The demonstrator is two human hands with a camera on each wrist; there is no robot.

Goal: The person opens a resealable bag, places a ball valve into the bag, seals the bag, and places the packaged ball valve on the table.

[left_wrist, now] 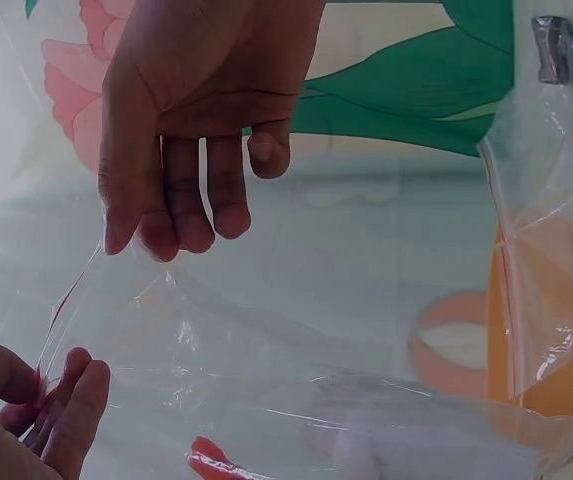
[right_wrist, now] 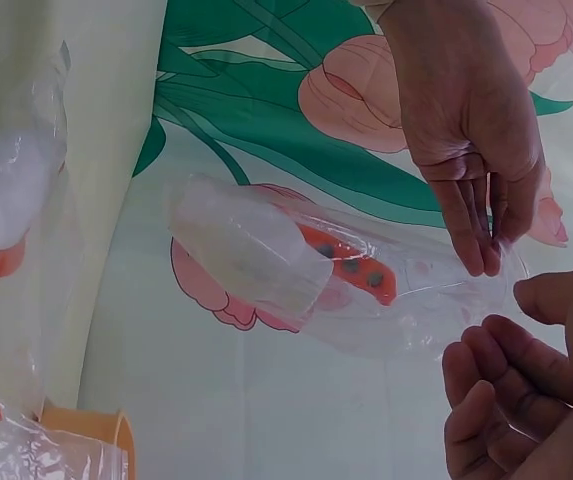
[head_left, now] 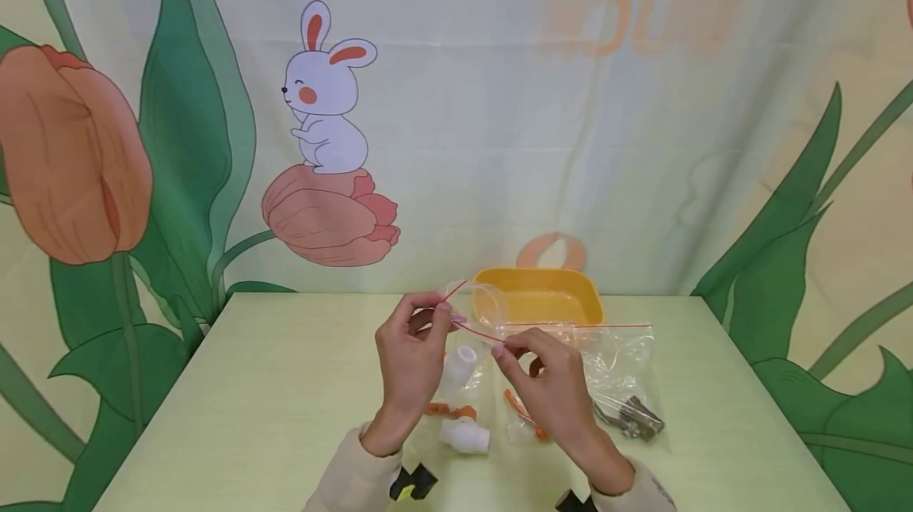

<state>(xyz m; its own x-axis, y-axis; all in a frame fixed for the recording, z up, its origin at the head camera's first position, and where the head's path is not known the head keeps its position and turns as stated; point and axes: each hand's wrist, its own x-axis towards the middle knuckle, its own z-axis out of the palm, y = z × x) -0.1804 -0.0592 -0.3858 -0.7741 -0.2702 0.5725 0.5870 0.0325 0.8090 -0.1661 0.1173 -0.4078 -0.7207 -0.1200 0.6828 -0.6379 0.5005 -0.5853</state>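
Between both hands a clear zip bag is stretched by its red seal strip [head_left: 479, 331]. My left hand [head_left: 414, 357] pinches one part of the strip, its fingertips bent around the bag's mouth. To the right and slightly lower, my right hand [head_left: 548, 381] pinches the strip's other end between thumb and finger. Inside the hanging bag, the right wrist view shows a white rounded piece [right_wrist: 251, 245] and an orange strip with dark dots [right_wrist: 361, 270]. A white bulb-shaped piece [head_left: 467, 437] lies on the table below the hands.
Behind the hands stands a yellow tray [head_left: 588, 307] near the table's back edge. A clear zip bag [head_left: 616, 357] to the right holds grey-brown parts [head_left: 642, 417]. Beside it, an orange curved piece [head_left: 524, 413] lies in clear plastic. A printed curtain [head_left: 456, 139] hangs behind the table.
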